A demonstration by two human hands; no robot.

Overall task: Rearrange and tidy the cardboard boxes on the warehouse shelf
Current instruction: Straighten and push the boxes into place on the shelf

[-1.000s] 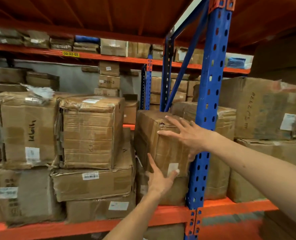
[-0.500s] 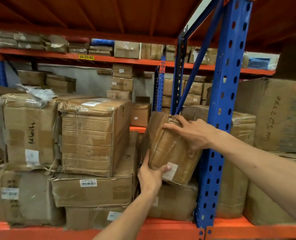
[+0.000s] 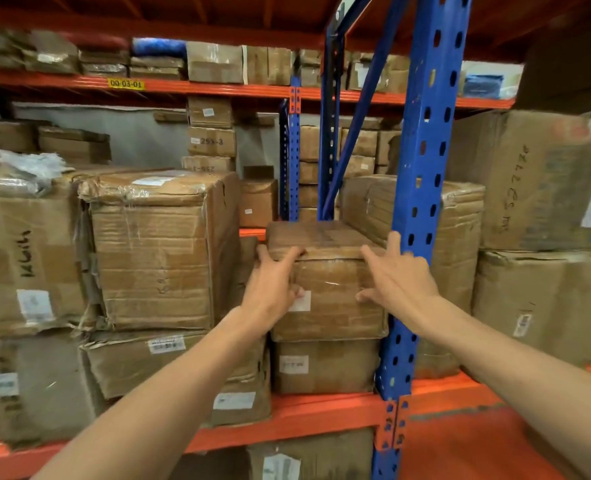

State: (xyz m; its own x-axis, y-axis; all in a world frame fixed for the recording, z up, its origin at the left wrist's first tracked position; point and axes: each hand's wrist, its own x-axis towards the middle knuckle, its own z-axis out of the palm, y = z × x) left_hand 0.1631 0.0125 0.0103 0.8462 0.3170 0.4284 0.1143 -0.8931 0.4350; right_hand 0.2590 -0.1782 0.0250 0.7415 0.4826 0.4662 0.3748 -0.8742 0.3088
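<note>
Head-camera footage shows a taped cardboard box set level and square on top of a lower box, between the tall taped carton on its left and the blue upright post on its right. Half a second earlier the same box was tipped, its top leaning left and its lower corner raised off the stack; it is now seen flat, with its front face turned toward the camera and its white label low on that face.

The left hand is laid against the box's upper left corner, with fingers spread and nearly straight over the top edge and the thumb resting near the label. Earlier it was placed under the lower left corner, where the thumb was hooked on the label. The right hand is pressed flat against the right part of the front face, with fingers extended upward and one fingertip reaching the post; earlier its fingers were curled over the top edge. Neither hand is closed around the box now.

The orange shelf beam is seen beneath the stack, and a wrapped carton stands behind the post to the right.
</note>
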